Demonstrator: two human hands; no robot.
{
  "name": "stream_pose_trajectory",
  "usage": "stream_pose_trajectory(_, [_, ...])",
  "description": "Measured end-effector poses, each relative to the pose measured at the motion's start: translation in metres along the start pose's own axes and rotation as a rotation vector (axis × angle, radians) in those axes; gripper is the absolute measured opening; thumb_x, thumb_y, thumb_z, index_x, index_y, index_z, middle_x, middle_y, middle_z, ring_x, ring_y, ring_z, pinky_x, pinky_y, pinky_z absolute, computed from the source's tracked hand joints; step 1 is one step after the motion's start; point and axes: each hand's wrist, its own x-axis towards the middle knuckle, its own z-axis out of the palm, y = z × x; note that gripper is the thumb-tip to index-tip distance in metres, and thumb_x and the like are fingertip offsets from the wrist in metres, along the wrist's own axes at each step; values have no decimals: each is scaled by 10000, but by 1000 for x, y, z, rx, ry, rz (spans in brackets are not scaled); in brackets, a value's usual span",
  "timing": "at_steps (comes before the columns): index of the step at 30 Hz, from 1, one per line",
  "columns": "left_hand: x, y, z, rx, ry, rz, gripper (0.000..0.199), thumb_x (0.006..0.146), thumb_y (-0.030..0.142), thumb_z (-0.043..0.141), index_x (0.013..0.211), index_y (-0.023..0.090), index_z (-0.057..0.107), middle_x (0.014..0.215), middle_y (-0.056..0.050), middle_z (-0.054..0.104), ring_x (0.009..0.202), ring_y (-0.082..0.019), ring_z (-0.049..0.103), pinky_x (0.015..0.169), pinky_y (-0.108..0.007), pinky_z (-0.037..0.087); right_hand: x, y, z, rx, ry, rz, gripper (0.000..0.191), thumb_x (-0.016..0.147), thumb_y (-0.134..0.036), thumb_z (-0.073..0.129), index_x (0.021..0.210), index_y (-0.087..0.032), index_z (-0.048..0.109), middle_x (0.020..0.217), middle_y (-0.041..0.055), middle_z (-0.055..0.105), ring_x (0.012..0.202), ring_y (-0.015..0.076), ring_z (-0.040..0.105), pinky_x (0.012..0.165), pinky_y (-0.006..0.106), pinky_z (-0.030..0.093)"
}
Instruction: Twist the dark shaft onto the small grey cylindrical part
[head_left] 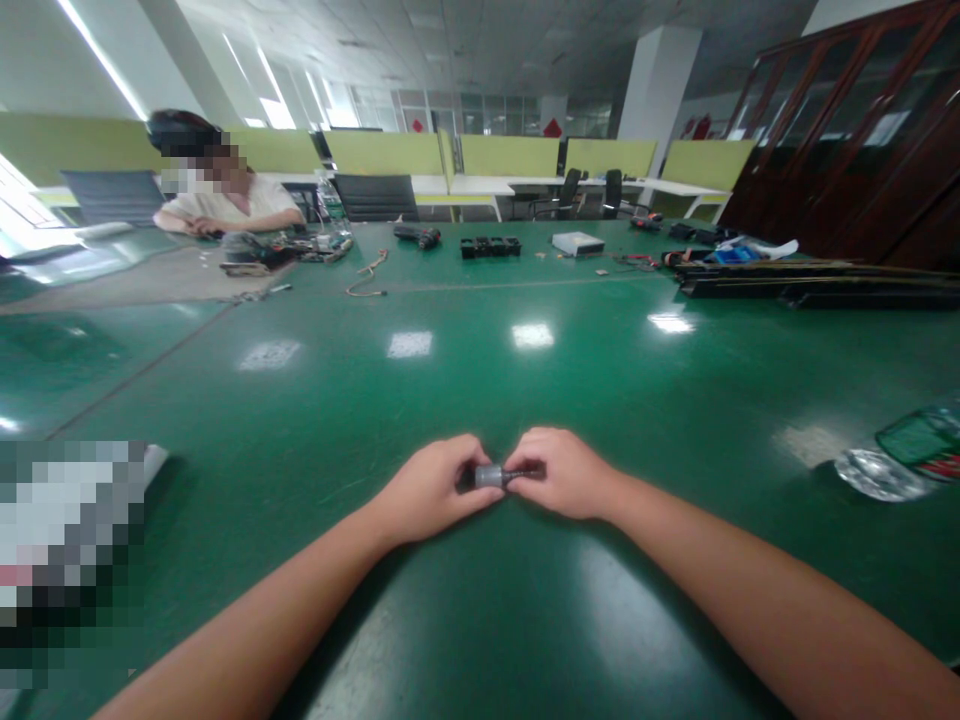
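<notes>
Near the middle of the green table [480, 390], a small grey metal cylinder [489, 476] with a thin dark shaft [525, 474] lies level between my hands. My left hand [442, 485] is closed round the cylinder's left end, thumb below and fingers above. From the right, my right hand [559, 472] pinches the dark shaft close to where it meets the cylinder. The fingertips of the two hands are almost touching. Part of the cylinder's left end is hidden by my left fingers.
A clear container [881, 475] and a green bottle [919, 435] are at the right. Black fans [490, 247], a white box [577, 244] and dark bars [750, 280] lie farther back. A person [251, 205] sits at the back left. A pixelated object [67, 530] is at the left.
</notes>
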Motion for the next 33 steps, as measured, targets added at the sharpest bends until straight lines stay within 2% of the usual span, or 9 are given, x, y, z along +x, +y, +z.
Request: stream_pose_trajectory(33, [0,1,-1,8,-19,1,271,842,458,676,908,200,628,791,4,629,697,-162,563,618,-260,379,-4,5,-4,-16,-12,-8,82,819,-186,716,892,-176,752,840,39,717,804,165,615,728,267,437])
